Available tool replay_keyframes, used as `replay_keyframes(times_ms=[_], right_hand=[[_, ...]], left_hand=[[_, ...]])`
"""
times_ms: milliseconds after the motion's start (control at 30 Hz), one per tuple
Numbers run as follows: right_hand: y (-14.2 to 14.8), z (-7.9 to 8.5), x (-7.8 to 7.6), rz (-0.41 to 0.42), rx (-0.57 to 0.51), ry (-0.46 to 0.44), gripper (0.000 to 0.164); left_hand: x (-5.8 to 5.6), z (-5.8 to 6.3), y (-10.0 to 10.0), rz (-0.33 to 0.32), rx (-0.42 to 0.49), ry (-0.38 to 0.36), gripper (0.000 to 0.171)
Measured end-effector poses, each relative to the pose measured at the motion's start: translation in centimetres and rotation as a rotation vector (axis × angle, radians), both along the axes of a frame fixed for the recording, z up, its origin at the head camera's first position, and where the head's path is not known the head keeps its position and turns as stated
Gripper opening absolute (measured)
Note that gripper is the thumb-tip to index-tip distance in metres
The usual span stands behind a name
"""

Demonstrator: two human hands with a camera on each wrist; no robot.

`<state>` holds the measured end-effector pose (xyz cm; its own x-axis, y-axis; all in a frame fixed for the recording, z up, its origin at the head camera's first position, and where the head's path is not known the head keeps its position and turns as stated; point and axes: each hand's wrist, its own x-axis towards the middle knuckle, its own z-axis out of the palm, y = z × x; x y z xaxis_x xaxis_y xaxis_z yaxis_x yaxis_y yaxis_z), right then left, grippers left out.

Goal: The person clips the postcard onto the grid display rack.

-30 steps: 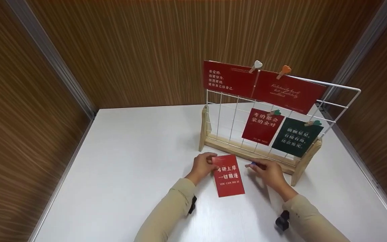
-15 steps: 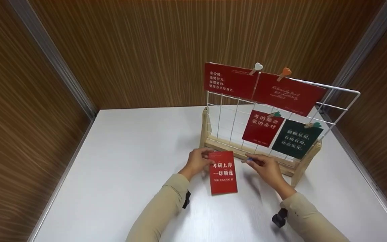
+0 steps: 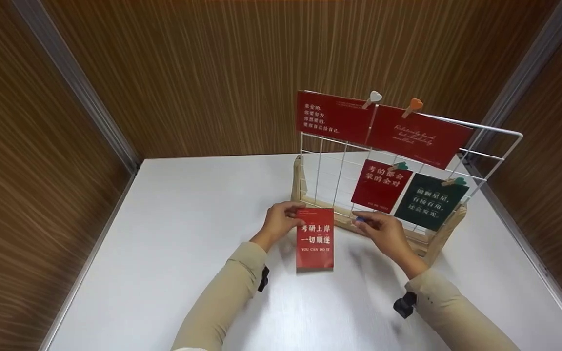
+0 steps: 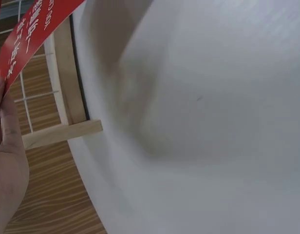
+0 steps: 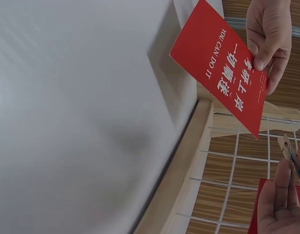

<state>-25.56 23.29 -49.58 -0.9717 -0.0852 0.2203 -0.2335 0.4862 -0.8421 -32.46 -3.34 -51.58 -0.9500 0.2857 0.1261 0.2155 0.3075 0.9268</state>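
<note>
My left hand [image 3: 281, 220] pinches a red card [image 3: 316, 243] with white lettering by its upper left edge, thumb in front. In the right wrist view the card [image 5: 223, 68] hangs above the white table, near the wooden base of a wire grid rack. My right hand [image 3: 386, 234] pinches a small wooden clothespin [image 5: 289, 148] with a bit of blue on it. The clothespin is level with the card's upper part, a short gap to its right. Both hands are in front of the grid's [image 3: 337, 165] lower left part.
Two wide red cards [image 3: 334, 117] hang along the grid's top under a white heart clip [image 3: 374, 96] and an orange clip [image 3: 414, 105]. Lower right, a smaller red card [image 3: 381, 187] and a dark green card [image 3: 430, 202] hang from green clips. Wood-grain walls [image 3: 212, 73] enclose the table [image 3: 188, 219].
My left hand has carried the red card up and to the left, toward the rack. My right hand with the clothespin has moved up and slightly left.
</note>
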Motion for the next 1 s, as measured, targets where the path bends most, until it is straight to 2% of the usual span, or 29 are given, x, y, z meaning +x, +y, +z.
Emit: replay_keyframes(times_ms=[233, 467, 733, 1000], right_hand=[[-0.4, 1.8, -0.5, -0.010, 0.025, 0.021, 0.028], [-0.9, 2.9, -1.2, -0.016, 0.017, 0.099, 0.026], [-1.3, 4.3, -1.7, -0.009, 0.002, 0.111, 0.027], [-1.9, 5.6, -2.3, 0.008, -0.007, 0.170, 0.025]], left_hand=[[-0.5, 1.3, -0.5, -0.003, -0.024, 0.061, 0.039], [-1.0, 2.5, -0.4, -0.020, -0.010, 0.056, 0.039], [-1.5, 4.5, -0.2, -0.009, -0.020, 0.098, 0.035], [-2.0, 5.7, 0.3, 0.003, -0.005, 0.122, 0.033]])
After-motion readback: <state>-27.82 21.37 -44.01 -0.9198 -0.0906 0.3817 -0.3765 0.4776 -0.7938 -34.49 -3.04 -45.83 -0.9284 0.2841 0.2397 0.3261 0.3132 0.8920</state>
